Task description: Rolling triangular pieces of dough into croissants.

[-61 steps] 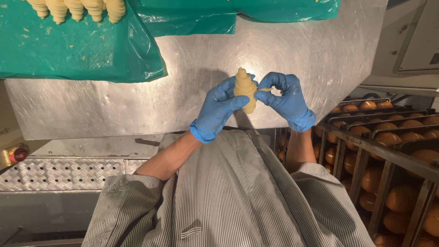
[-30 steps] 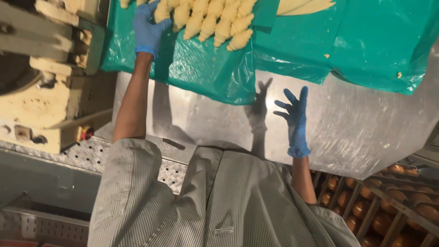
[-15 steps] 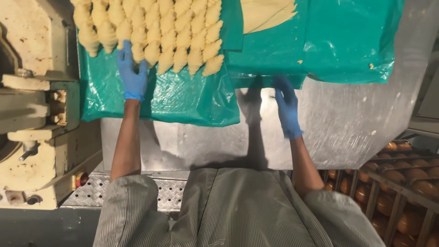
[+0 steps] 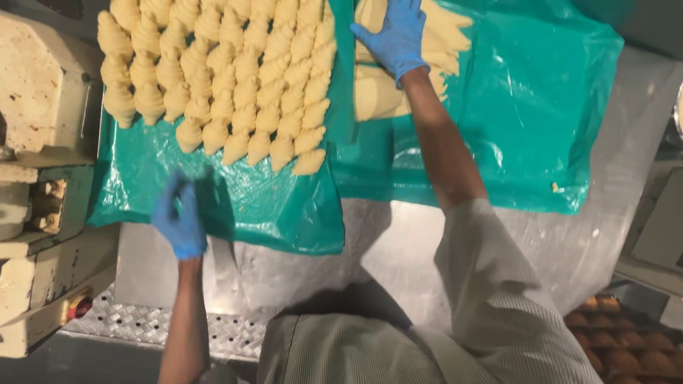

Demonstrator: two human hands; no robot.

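Take the rows of shaped croissant dough (image 4: 228, 78) as your landmark; they lie packed close on a green plastic sheet (image 4: 235, 206) spread over the steel desk (image 4: 398, 256). Your right hand (image 4: 393, 32), gloved in blue, lies flat with fingers spread on the stack of cut dough triangles (image 4: 384, 92) just to the right of those rows; it presses rather than clenches, and I cannot tell whether it has hold of a piece. Your left hand (image 4: 179, 217) hangs below the rows, over the bare front part of the sheet; it is blurred, fingers loosely curled, and seems to hold nothing. The risks, as I judge them: the sheet's front edge overhangs the desk, so a tug from that left hand could slide the whole batch toward you and knock the rows together; a heavy right palm could squash or stick the triangles; the beige machine (image 4: 43, 142) left of the rows stands close to your left elbow.
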